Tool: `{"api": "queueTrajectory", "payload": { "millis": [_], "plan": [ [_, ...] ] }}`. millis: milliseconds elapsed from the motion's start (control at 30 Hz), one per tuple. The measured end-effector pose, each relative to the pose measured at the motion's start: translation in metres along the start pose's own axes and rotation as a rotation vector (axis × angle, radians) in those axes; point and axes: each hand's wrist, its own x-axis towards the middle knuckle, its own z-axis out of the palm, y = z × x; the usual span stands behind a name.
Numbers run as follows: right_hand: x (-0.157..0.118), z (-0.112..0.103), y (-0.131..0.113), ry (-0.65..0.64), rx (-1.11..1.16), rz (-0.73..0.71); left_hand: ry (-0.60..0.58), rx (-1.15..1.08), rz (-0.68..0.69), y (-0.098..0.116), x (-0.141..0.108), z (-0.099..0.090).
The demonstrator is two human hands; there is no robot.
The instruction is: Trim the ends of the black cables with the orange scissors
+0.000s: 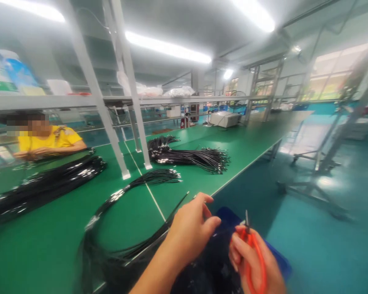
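My left hand (191,224) is over the front edge of the green table, its fingers apart and curved, with nothing visible between them. To its right, my right hand (253,259) is closed around orange-handled scissors (254,253), their short metal blades pointing up. A long bundle of black cables (93,241) curves over the near part of the table, and some strands pass beneath my left wrist. Below both hands is a blue bin (277,259), partly hidden by dark material.
Another cable bundle (196,158) lies beyond the metal shelf post (138,102). More cables (46,185) lie at left, before a person in a yellow shirt (53,141). A white box (225,119) stands farther back. A wheeled metal frame (315,183) is at right.
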Motion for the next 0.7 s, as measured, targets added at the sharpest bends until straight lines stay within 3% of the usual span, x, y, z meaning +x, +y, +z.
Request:
{"api": "queueTrajectory", "payload": {
  "millis": [100,167,233,367,467,567,700],
  "plan": [
    [0.002,0.001,0.004,0.013,0.037,-0.085,-0.078,0.114,0.085,0.008,-0.005,0.019],
    [0.007,-0.001,0.002,-0.008,0.020,-0.122,-0.033,0.182,0.063,-0.001,-0.002,0.021],
    [0.011,-0.005,-0.004,-0.006,-0.003,-0.137,0.021,0.253,-0.003,-0.019,0.005,0.015],
    [0.011,-0.011,-0.019,0.044,-0.037,-0.138,-0.030,0.418,-0.126,-0.055,0.012,-0.008],
    [0.008,-0.013,-0.027,0.074,-0.051,-0.116,-0.101,0.545,-0.182,-0.069,0.007,-0.024],
    [0.007,-0.014,-0.029,0.093,-0.063,-0.094,-0.204,0.646,-0.200,-0.071,-0.003,-0.028],
    [0.007,-0.011,-0.028,0.083,-0.073,-0.072,-0.425,0.742,-0.186,-0.074,-0.016,0.001]
  ]
}}
